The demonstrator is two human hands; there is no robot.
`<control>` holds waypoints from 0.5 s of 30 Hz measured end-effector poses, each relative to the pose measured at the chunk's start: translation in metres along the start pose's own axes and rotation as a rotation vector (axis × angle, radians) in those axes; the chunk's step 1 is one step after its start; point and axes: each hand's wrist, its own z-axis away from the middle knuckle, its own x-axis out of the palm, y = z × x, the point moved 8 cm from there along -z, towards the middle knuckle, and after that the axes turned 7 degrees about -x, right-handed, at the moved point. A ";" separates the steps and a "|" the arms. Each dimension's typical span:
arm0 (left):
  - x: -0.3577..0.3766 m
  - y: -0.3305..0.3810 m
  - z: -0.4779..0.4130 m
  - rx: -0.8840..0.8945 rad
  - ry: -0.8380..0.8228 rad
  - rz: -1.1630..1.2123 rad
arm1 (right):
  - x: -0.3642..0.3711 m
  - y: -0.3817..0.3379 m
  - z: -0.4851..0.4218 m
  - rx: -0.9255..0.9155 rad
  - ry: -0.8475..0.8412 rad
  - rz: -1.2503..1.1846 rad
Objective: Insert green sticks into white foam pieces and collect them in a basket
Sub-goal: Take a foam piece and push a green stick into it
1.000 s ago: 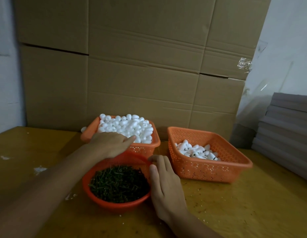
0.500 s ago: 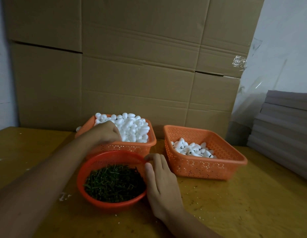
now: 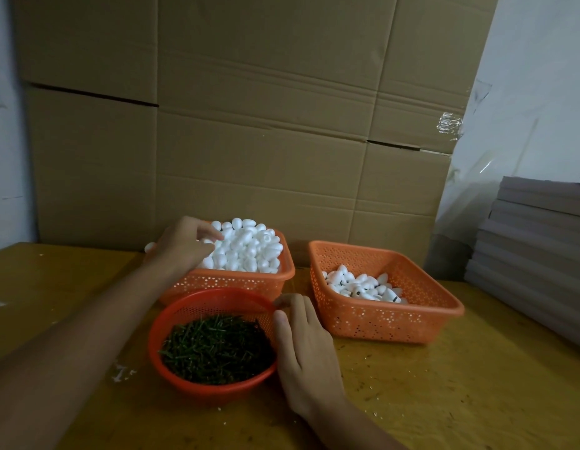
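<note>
Foam pieces (image 3: 249, 248), smooth white ovals: left hand (image 3: 183, 246) curls round some; right hand (image 3: 303, 349) flat against mesh bowl (image 3: 197, 298).

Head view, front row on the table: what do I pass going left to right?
White crumbs → round red basket holding green sticks → right hand → orange basket with a few foam pieces → stack of grey boards.

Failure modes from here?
1. The foam pieces are heaped above the rim of the left basket. The left hand digging in may knock some out, like the stray piece on the table.
2. The right hand rests against the round stick basket, which might tip or slide.
</note>
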 end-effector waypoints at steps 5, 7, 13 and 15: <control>-0.010 0.023 0.027 0.074 0.057 0.242 | -0.001 0.002 0.001 0.007 0.000 0.002; -0.008 0.034 0.048 0.071 0.025 0.367 | -0.002 0.003 0.001 0.004 0.011 -0.001; -0.003 0.052 0.114 0.075 -0.099 0.614 | 0.000 0.000 -0.001 -0.004 0.034 -0.017; -0.003 0.046 0.127 0.055 -0.111 0.598 | -0.001 0.001 -0.001 -0.003 0.040 -0.021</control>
